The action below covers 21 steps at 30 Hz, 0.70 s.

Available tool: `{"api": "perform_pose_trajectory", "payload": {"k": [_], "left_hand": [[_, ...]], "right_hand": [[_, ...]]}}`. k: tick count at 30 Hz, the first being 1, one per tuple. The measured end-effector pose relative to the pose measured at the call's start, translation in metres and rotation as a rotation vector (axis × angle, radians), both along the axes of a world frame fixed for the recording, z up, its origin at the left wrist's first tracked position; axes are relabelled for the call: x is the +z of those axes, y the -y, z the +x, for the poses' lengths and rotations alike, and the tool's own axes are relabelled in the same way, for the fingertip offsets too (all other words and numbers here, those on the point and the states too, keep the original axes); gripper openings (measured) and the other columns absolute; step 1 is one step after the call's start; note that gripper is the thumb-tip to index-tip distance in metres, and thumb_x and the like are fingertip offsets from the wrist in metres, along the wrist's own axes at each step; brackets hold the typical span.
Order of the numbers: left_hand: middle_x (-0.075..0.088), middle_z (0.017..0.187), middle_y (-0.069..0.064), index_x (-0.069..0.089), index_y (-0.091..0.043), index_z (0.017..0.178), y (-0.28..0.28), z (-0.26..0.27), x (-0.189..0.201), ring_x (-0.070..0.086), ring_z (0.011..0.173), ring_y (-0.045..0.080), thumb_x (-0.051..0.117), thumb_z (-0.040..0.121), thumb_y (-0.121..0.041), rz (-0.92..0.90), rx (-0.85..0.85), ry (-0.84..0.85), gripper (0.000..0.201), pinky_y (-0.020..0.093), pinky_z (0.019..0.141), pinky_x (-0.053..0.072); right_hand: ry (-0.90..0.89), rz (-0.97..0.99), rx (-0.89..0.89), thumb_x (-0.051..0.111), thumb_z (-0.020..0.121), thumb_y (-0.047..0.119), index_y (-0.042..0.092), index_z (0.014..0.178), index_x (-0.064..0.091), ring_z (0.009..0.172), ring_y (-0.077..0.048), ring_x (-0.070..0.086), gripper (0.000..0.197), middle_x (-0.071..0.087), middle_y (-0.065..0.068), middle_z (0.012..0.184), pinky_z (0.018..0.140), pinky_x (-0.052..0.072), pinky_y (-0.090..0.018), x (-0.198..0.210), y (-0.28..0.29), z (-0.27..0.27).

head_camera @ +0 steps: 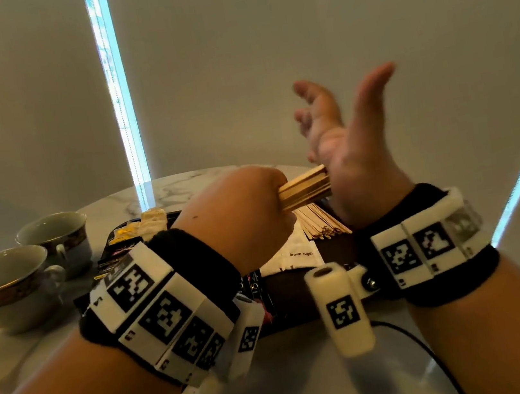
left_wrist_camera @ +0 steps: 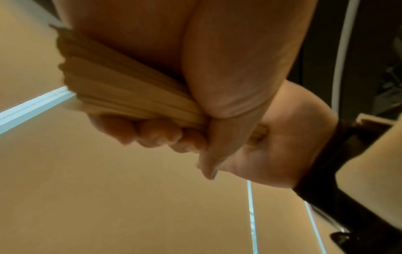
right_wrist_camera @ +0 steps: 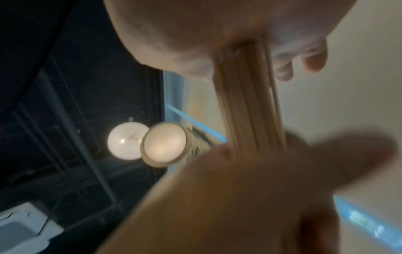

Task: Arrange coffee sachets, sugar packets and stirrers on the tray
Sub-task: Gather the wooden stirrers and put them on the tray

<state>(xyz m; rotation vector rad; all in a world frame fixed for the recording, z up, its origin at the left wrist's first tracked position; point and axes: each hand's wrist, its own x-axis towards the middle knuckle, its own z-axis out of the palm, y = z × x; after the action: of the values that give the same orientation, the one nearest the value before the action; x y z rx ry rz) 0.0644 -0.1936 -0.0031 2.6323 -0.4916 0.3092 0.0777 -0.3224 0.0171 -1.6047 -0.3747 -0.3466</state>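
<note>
Head view: the left hand (head_camera: 247, 212) has its grip clamped on a bundle of wooden stirrers (head_camera: 306, 190) above the dark tray (head_camera: 303, 295), their ends butted against the palm of the right hand (head_camera: 352, 149), whose fingers are spread apart. More loose stirrers (head_camera: 322, 226) lie on the tray beside a brown sugar packet (head_camera: 297, 253).

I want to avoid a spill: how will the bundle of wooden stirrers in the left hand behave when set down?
The stirrers look thin, stiff and light. Being loose in the left hand, they will probably fan out like the pile on the tray.
</note>
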Motion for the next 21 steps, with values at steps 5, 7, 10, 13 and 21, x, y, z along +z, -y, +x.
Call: {"api": "perform_pose_trajectory", "payload": {"k": [5,7,10,13,21], "left_hand": [[0.057,0.078,-0.009,0.057,-0.030,0.098,-0.001,-0.001,0.002,0.053,0.067,0.006,0.059,0.101,-0.029,-0.028,0.014,-0.019,0.004,0.015,0.056,0.034],[0.056,0.078,-0.010,0.055,-0.032,0.096,-0.001,-0.001,0.002,0.052,0.067,0.005,0.059,0.101,-0.029,-0.019,0.015,0.003,0.007,0.014,0.057,0.034],[0.054,0.077,-0.009,0.061,-0.029,0.099,0.004,0.000,0.000,0.050,0.065,0.005,0.059,0.100,-0.030,0.026,0.033,0.004,0.003,0.017,0.059,0.036],[0.055,0.077,-0.008,0.065,-0.027,0.104,0.005,0.001,-0.001,0.051,0.066,0.006,0.060,0.099,-0.030,0.017,0.035,-0.020,0.008,0.017,0.060,0.037],[0.054,0.076,-0.008,0.065,-0.027,0.101,0.000,0.003,-0.001,0.050,0.066,0.007,0.062,0.096,-0.034,0.035,0.056,0.048,0.009,0.022,0.068,0.040]], "right_hand": [[0.009,0.023,0.025,-0.021,0.079,0.071,0.032,0.156,0.027,0.153,-0.021,0.014,0.099,0.020,-0.004,0.166,0.122,-0.001,-0.054,0.001,0.014,0.002],[-0.008,0.018,0.022,-0.020,0.075,0.074,0.035,0.155,0.029,0.153,-0.021,0.015,0.101,0.021,-0.004,0.166,0.122,-0.001,-0.057,0.001,0.017,0.003],[-0.039,-0.078,0.080,-0.027,0.075,0.069,0.028,0.156,0.027,0.154,-0.021,0.013,0.106,0.019,-0.003,0.167,0.123,0.002,-0.050,-0.002,0.000,-0.003],[-0.050,-0.122,0.078,-0.022,0.068,0.069,0.028,0.156,0.028,0.154,-0.021,0.013,0.109,0.019,-0.003,0.167,0.121,0.007,-0.049,-0.003,-0.007,-0.003],[-0.090,-0.179,0.145,-0.013,0.055,0.074,0.025,0.155,0.031,0.151,-0.022,0.020,0.119,0.027,-0.008,0.163,0.110,0.016,-0.040,-0.005,-0.008,-0.001]]}}
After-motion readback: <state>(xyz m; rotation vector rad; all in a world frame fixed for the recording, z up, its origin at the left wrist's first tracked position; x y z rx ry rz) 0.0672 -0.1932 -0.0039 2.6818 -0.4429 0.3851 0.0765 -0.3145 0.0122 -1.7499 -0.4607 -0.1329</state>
